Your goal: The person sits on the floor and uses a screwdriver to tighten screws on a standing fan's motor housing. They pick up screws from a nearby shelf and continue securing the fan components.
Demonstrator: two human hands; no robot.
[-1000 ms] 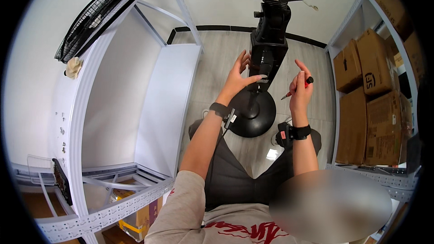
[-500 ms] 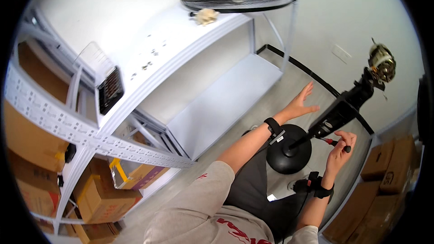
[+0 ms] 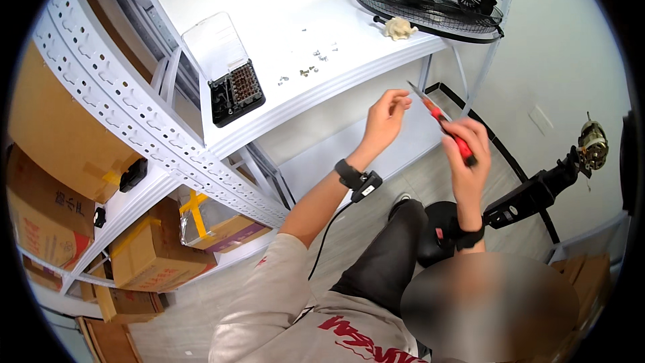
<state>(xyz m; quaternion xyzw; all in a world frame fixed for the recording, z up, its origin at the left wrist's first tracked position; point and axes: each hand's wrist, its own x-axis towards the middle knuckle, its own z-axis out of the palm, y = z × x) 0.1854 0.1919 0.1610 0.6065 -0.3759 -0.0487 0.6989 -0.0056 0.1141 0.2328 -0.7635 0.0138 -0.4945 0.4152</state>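
Observation:
My right hand (image 3: 468, 154) is wrapped round a red-and-black screwdriver (image 3: 462, 150), whose shaft points up and to the left. Close to that shaft, on its left, is my left hand (image 3: 384, 121), with fingers curled toward the thumb; whether anything is between them I cannot make out. Beyond my right wrist leans a black fan stand (image 3: 527, 200) with its metal motor (image 3: 592, 146) bared at the top. Its round black base (image 3: 437, 218) is on the floor, partly hidden by my right arm and leg.
On the white shelf (image 3: 356, 60) lie an opened bit case (image 3: 236, 92), several small screws (image 3: 308, 70), a crumpled cream-coloured piece (image 3: 400, 28) and a black fan grille (image 3: 430, 7). Cardboard boxes (image 3: 158, 249) fill the rack at left. More boxes (image 3: 591, 275) stand at lower right.
Both hands have moved up and left, away from the fan stand toward the shelf. The screwdriver has come along in my right hand. My left hand's spread fingers have curled in.

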